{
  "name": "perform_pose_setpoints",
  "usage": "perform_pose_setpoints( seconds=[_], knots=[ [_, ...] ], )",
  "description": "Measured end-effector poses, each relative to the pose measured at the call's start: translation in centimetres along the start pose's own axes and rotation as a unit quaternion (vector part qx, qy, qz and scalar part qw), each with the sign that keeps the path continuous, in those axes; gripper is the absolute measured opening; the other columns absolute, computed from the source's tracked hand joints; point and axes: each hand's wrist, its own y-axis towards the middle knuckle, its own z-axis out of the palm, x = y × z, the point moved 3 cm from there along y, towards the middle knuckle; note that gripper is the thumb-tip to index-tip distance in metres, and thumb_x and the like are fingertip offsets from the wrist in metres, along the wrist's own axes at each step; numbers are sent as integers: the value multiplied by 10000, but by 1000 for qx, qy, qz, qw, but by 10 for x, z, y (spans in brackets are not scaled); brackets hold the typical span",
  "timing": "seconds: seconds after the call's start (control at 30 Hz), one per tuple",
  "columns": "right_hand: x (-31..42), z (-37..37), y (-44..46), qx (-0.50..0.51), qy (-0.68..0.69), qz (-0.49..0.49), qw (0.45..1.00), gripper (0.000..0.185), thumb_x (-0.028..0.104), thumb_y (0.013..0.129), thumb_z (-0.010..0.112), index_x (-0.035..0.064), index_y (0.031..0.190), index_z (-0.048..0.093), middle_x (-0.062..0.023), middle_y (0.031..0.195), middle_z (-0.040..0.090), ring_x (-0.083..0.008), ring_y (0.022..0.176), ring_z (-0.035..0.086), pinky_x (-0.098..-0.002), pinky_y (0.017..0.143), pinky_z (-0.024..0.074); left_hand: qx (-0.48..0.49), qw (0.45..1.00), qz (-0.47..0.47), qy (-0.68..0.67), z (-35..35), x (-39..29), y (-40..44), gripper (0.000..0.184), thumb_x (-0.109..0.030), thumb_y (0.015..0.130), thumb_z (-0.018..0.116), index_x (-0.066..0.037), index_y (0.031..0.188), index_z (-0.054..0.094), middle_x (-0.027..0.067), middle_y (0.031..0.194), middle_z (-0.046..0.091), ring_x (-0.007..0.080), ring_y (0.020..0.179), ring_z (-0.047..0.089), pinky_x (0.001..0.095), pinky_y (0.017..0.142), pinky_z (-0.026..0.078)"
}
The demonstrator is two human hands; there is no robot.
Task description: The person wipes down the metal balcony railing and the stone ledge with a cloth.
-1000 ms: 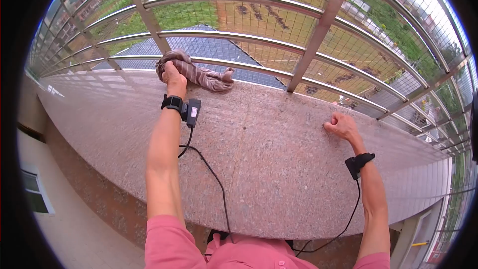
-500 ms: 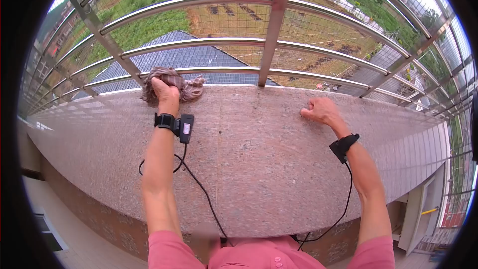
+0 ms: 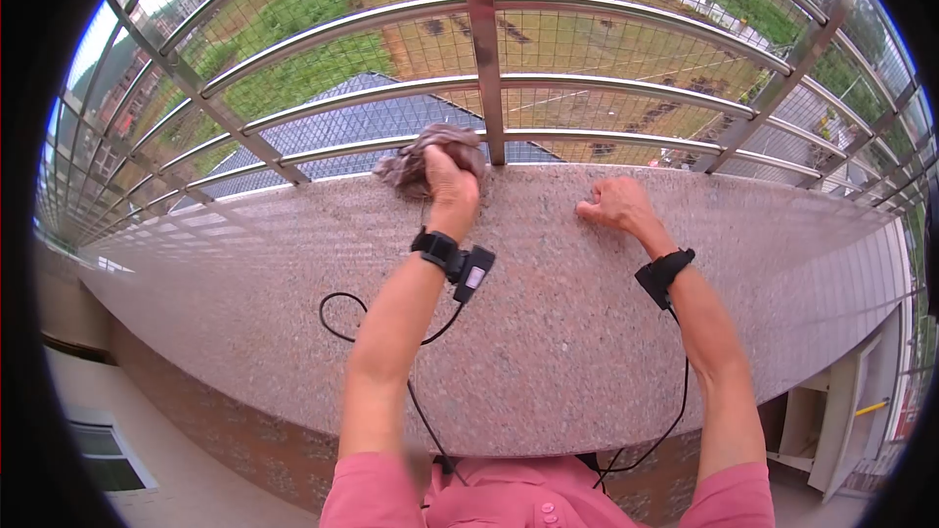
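My left hand is closed on a crumpled, striped brownish-pink cloth at the far edge of the granite ledge, against the lowest rail of the metal railing. Part of the cloth is hidden under my fingers. To the right, my right hand rests as a loose fist on the ledge near its far edge, and no object shows in it. Each wrist bears a black strap with a small device and a cable.
Rails and wire mesh run along the ledge's far side, with a dark roof and fields beyond. A looped black cable lies on the ledge. An open cabinet door stands at lower right, a window at lower left.
My left hand has moved right along the railing with the cloth, closer to my right hand. The cloth is more bunched up. The camera view has shifted, and my right hand stays closed.
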Motion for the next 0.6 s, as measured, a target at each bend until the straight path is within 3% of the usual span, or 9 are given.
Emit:
perform_pose_setpoints(
  seconds=[0.07,0.1,0.13,0.2,0.27,0.37,0.47,0.53,0.6],
  knots=[
    [5,-7,-3,60,-14,25,998,478,488,718,570,34,811,685,-198,851,660,-356,810,632,-423,705,505,-212,971,34,103,15,26,-20,334,-248,844,470,15,1023,570,131,1050,599,199,936,562,314,864,429],
    [4,-7,-2,61,-15,28,998,478,488,718,570,34,811,685,-198,851,660,-356,810,632,-423,705,505,-225,957,2,185,27,24,-34,516,-300,829,507,89,1166,483,164,1198,530,219,1060,507,306,913,388],
    [4,-7,-3,70,-10,35,997,476,489,718,572,38,817,685,-193,846,662,-350,812,634,-422,706,504,-223,958,-4,183,30,24,-38,516,-300,829,507,89,1166,483,164,1198,530,219,1060,507,306,913,388],
    [-3,-4,-5,77,-5,46,996,473,490,717,574,43,823,686,-189,841,663,-344,814,635,-421,707,503,-179,946,-38,266,21,19,-34,539,-305,824,515,101,1173,452,182,1194,523,238,1065,499,315,919,385],
    [-4,1,-2,8,15,20,1000,429,500,690,599,72,670,602,-159,725,640,-327,707,610,-420,630,469,-181,938,-30,293,11,14,-33,523,-290,816,533,109,1146,457,180,1155,531,225,1018,506,326,887,401],
    [-6,2,1,47,-4,22,999,441,496,705,590,66,774,660,-163,796,663,-327,797,630,-414,689,491,-36,918,-43,393,10,0,-39,398,-229,797,576,87,1032,518,139,980,567,187,906,514,329,793,424],
    [-10,5,0,27,20,22,999,434,504,708,588,71,688,605,-153,764,652,-329,754,617,-419,659,477,0,921,-112,374,17,-24,-53,379,-217,797,579,88,1013,519,115,960,579,175,859,530,309,736,435],
    [-11,7,0,20,24,12,999,437,508,712,586,74,665,580,-151,746,644,-330,736,610,-422,649,469,-2,916,-104,388,20,-42,-53,333,-197,783,585,76,969,544,88,871,595,155,768,538,292,668,440],
    [-11,11,2,15,31,0,999,443,513,717,583,77,643,556,-149,727,636,-331,718,603,-426,639,462,119,766,-78,627,28,-59,-52,295,-195,766,589,63,907,572,125,807,615,200,747,584,319,672,463]
  ],
)
